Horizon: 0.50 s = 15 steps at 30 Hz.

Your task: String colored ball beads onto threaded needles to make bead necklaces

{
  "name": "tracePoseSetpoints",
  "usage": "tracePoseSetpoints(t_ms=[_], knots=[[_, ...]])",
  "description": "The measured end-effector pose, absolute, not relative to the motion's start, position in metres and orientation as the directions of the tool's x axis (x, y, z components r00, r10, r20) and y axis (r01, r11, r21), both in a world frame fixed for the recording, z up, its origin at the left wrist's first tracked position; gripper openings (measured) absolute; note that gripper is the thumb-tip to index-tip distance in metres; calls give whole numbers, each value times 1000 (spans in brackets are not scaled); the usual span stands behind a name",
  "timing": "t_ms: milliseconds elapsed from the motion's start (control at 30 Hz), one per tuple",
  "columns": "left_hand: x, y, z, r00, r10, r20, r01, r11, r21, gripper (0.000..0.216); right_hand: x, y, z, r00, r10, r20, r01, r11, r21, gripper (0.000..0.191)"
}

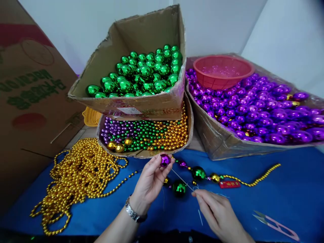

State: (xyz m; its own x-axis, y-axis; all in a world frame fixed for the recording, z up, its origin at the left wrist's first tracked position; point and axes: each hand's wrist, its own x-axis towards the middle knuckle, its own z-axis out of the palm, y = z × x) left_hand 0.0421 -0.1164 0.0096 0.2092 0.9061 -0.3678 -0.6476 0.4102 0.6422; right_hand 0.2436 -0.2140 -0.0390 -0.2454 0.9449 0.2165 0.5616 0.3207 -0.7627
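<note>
My left hand [153, 180], with a watch [133, 211] on its wrist, pinches a shiny purple ball bead [165, 160]. A thin white thread [182, 180] runs from that bead to my right hand [217, 211], whose thumb and forefinger are closed on it. Behind my hands lies a strung section with a large green bead [198, 173], a gold bead [215, 178] and a small red tag [230, 184]. A second large green bead [179, 188] rests between my hands. From the tag end, a gold bead chain [253, 185] trails off to the right.
A heap of gold bead strands [83, 179] covers the left of the blue cloth [101, 219]. Boxes hold green beads [145, 71], small mixed beads [146, 135] and purple beads [243, 109]. A red basket [224, 81] sits on the purple ones. Pink-handled snips [277, 225] lie front right.
</note>
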Motion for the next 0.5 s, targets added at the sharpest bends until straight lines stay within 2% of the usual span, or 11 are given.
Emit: tracePoseSetpoints(t_ms=[200,367,500], knots=[[41,-119,10,195,925,-326,-610,375,698,17,242,-215,-38,-248,946,210,581,318,-749,21],[38,-126,9,117,964,-240,-563,264,784,22,239,-215,-36,-240,939,247,651,344,-677,25],[34,-132,8,108,959,-262,-545,277,792,21,237,-215,-36,-245,933,265,683,360,-636,26]])
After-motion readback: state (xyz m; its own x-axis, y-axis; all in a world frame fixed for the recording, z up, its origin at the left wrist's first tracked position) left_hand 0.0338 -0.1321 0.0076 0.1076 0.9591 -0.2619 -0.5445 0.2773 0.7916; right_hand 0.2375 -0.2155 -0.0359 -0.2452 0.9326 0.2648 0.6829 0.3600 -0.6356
